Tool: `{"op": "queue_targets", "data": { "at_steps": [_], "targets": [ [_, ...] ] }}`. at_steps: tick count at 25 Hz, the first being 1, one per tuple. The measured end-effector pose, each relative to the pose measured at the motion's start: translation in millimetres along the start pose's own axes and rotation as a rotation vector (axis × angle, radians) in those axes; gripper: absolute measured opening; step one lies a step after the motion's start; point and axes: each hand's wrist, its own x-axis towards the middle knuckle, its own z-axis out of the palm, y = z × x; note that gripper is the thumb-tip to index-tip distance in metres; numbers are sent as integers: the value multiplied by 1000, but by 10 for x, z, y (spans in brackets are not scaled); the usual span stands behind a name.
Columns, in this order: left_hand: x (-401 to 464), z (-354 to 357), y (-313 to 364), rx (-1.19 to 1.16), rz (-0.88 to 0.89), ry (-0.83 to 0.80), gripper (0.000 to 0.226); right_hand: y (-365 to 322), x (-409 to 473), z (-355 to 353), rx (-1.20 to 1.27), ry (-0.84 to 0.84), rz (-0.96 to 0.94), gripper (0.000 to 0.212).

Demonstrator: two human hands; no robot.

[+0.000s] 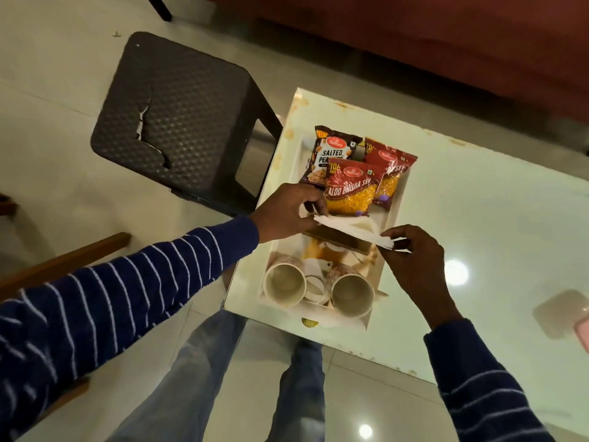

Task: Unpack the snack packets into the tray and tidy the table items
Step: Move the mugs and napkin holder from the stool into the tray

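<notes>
Both hands, the left hand (pixel 287 208) and the right hand (pixel 411 253), are pinching a stack of napkins (pixel 350 231) above the tray (pixel 400 199); loosening either pinch would probably be spilling sheets onto the cups (pixel 352 298).

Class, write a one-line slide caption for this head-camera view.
Both hands, left and right, hold white napkins over a tray of snack packets and cups.

Packets (pixel 349 186) behind cups (pixel 318 290) in tray (pixel 396 199)
</notes>
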Motion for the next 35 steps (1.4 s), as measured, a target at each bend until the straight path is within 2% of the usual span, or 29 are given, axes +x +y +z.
{"op": "queue_targets", "data": {
  "at_steps": [6,10,13,16,22,25,27,30,32,35],
  "targets": [
    [-62,59,-32,42,44,-92,28,119,-123,104,62,14,-49,26],
    [-23,66,-57,111,20,-130,34,189,-115,146,2,24,-64,23],
    [8,125,-84,258,55,-90,27,216,-50,241,-21,52,-38,21],
    [11,178,-130,340,15,-37,28,250,-27,353,-48,59,-53,26],
    [-116,236,-287,269,-54,20,39,353,-67,433,8,41,-18,42],
    [-287,260,-314,183,-167,145,40,395,-136,337,60,123,17,40],
    [-492,330,-324,25,-286,349,34,401,-111,188,30,175,0,34],
    [-973,587,-332,-195,-638,615,27,304,179,-127,-35,183,-111,28],
    [-1298,879,-323,-343,-852,681,26,191,522,-327,-78,153,-180,27],
    [-1608,1333,-326,-558,-1058,722,27,1,1029,-478,-181,82,-295,26]
  ]
}}
